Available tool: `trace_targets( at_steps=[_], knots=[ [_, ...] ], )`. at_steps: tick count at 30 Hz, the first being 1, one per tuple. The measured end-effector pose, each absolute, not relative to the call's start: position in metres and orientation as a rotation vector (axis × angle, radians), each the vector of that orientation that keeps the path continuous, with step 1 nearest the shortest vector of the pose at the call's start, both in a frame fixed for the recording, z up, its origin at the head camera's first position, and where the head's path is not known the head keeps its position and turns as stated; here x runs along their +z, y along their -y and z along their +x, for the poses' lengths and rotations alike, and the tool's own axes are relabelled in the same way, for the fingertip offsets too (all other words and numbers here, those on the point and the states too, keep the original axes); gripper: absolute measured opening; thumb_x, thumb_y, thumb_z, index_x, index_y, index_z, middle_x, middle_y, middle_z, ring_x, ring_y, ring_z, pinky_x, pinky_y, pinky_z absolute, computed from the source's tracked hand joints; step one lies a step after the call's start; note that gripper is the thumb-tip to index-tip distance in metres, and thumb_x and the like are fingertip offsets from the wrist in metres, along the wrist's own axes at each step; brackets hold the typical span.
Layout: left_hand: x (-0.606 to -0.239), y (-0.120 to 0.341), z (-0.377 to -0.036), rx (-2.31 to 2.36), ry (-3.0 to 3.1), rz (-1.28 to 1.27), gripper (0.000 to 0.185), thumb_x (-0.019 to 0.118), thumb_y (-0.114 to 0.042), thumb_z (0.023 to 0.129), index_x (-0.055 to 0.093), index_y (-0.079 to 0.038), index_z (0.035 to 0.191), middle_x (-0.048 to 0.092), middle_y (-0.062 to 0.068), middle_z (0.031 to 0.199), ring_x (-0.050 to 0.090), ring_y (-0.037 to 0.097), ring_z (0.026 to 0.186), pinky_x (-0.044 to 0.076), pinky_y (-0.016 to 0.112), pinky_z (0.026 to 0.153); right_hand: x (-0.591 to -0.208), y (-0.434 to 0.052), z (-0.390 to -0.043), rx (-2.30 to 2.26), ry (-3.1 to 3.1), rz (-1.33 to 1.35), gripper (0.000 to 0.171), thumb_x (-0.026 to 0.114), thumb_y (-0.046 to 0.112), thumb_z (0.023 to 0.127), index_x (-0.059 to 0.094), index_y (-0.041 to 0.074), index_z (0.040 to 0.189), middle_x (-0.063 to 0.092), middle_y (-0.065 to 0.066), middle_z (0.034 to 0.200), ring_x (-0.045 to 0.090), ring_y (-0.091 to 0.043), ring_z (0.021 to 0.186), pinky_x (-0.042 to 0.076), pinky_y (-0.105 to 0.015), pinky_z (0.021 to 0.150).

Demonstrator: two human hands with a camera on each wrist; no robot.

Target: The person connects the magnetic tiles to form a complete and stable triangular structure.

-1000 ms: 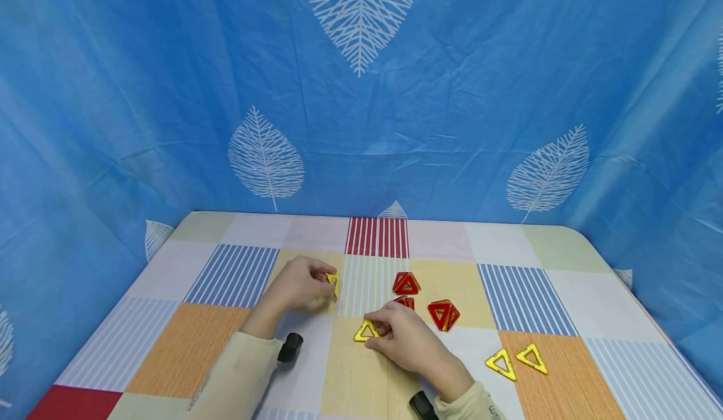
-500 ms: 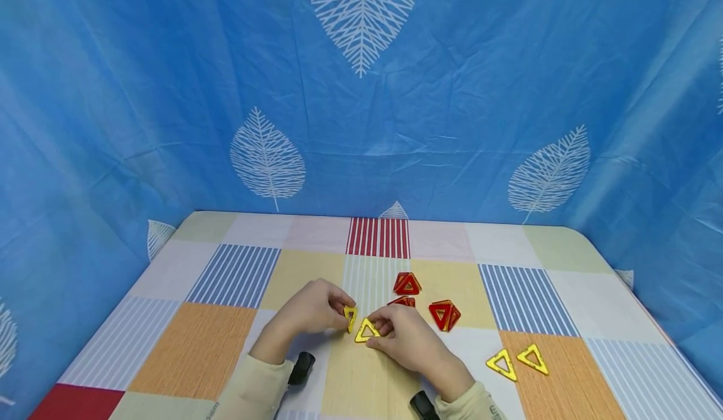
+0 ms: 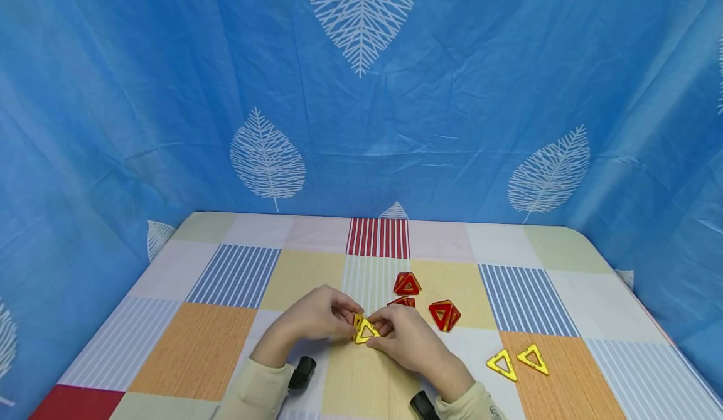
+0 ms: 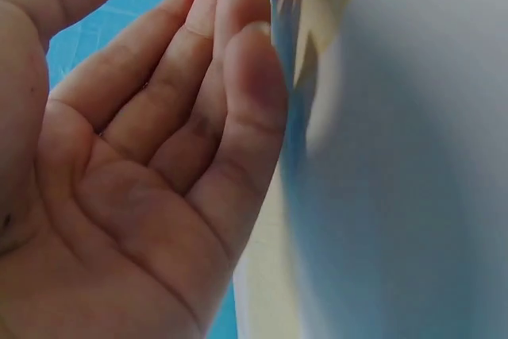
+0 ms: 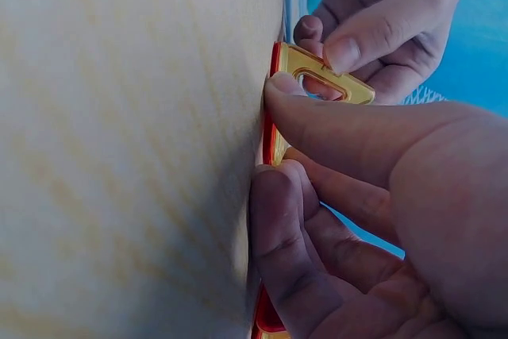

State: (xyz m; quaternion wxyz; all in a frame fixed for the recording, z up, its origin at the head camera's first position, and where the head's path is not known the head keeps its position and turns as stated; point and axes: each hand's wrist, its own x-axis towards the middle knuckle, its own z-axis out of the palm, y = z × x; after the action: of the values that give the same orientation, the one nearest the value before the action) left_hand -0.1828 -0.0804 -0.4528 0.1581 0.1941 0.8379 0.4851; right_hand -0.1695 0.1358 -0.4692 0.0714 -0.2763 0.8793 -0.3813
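With the left hand (image 3: 319, 313) pinching an upright yellow triangle (image 3: 358, 321) against the flat yellow triangle (image 3: 367, 331) that the right hand (image 3: 408, 339) pinned with curled fingers to the worktop (image 3: 198, 344), the join probably wanted edges aligned squarely before either grip eased.

Both hands meet low in front of the person, left hand (image 3: 319, 315) and right hand (image 3: 408, 339) fingertip to fingertip, fingers curled in a pinch, sleeved forearms angled inward.

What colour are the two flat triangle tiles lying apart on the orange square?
Yellow; the two flat triangle tiles show best in the head view.
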Motion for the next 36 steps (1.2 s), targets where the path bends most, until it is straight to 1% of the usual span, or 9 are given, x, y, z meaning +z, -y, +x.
trace_targets(
  at_steps=[4, 8, 13, 20, 28, 36],
  knots=[
    [-0.454, 0.081, -0.182, 1.402, -2.351, 0.546, 0.031, 0.083, 0.004, 0.076, 0.074, -0.002, 0.105, 0.067, 0.002, 0.081, 0.064, 0.015, 0.073, 0.052, 0.027, 0.064, -0.47, -0.136, -0.17, -1.145, -2.645, -0.829, 0.026, 0.085, 0.012, 0.082, 0.073, 0.001, 0.102, 0.062, 0.004, 0.083, 0.058, -0.007, 0.075, 0.051, -0.026, 0.068],
    [-0.455, 0.08, -0.182, 1.387, -2.348, 0.54, 0.035, 0.084, 0.003, 0.075, 0.073, -0.003, 0.108, 0.067, 0.003, 0.082, 0.064, 0.016, 0.072, 0.052, 0.028, 0.064, -0.47, -0.136, -0.17, -1.153, -2.645, -0.836, 0.026, 0.085, 0.012, 0.081, 0.074, 0.001, 0.102, 0.062, 0.004, 0.083, 0.058, -0.007, 0.075, 0.051, -0.026, 0.067],
    [-0.457, 0.079, -0.183, 1.348, -2.379, 0.552, 0.039, 0.085, 0.003, 0.074, 0.072, -0.003, 0.11, 0.065, 0.003, 0.081, 0.06, 0.015, 0.071, 0.05, 0.028, 0.063, -0.47, -0.136, -0.169, -1.156, -2.655, -0.85, 0.026, 0.086, 0.012, 0.081, 0.074, 0.001, 0.101, 0.062, 0.003, 0.083, 0.058, -0.006, 0.074, 0.051, -0.026, 0.067],
    [-0.462, 0.079, -0.183, 1.337, -2.382, 0.566, 0.041, 0.087, 0.001, 0.073, 0.073, -0.006, 0.111, 0.064, 0.004, 0.081, 0.056, 0.015, 0.067, 0.048, 0.027, 0.059, -0.47, -0.135, -0.168, -1.15, -2.659, -0.833, 0.026, 0.086, 0.012, 0.081, 0.074, 0.001, 0.101, 0.061, 0.005, 0.08, 0.056, -0.004, 0.072, 0.05, -0.025, 0.065],
    [-0.464, 0.079, -0.184, 1.272, -2.427, 0.585, 0.05, 0.09, -0.006, 0.073, 0.072, -0.005, 0.119, 0.063, 0.0, 0.082, 0.053, 0.014, 0.067, 0.043, 0.026, 0.058, -0.471, -0.136, -0.168, -1.136, -2.67, -0.84, 0.027, 0.086, 0.013, 0.081, 0.074, 0.001, 0.101, 0.061, 0.005, 0.08, 0.056, -0.004, 0.072, 0.05, -0.025, 0.065],
    [-0.465, 0.077, -0.184, 1.254, -2.459, 0.556, 0.046, 0.091, -0.006, 0.071, 0.074, -0.006, 0.114, 0.063, -0.002, 0.079, 0.052, 0.012, 0.065, 0.043, 0.025, 0.056, -0.471, -0.136, -0.169, -1.137, -2.667, -0.843, 0.027, 0.086, 0.014, 0.081, 0.074, 0.001, 0.101, 0.061, 0.006, 0.08, 0.056, -0.004, 0.071, 0.05, -0.025, 0.065]
  ],
)
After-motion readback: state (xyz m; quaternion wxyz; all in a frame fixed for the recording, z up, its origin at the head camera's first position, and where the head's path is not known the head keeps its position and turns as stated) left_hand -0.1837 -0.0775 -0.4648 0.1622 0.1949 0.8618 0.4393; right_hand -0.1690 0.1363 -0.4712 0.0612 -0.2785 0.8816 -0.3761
